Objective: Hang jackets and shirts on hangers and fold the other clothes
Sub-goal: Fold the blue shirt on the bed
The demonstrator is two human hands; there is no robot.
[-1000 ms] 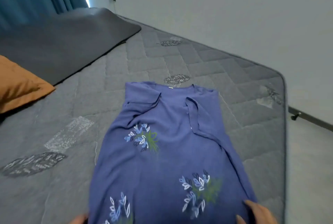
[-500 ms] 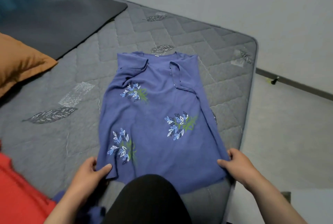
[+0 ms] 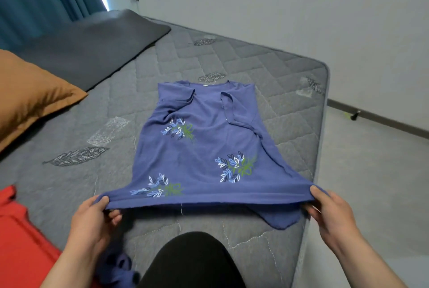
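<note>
A blue sleeveless top with leaf prints lies on the grey quilted mattress, neckline away from me. My left hand pinches the left corner of its bottom hem. My right hand pinches the right corner. The hem is raised off the mattress and pulled taut between both hands, and a back layer hangs below it at the right.
An orange pillow and a dark grey blanket lie at the left. A red garment sits at the lower left, with another blue cloth beside my black-clad knee. The mattress edge and floor are at the right.
Both hands have taken the hem corners, lifted the hem off the mattress and stretched it wide. The view has shifted back a little.
</note>
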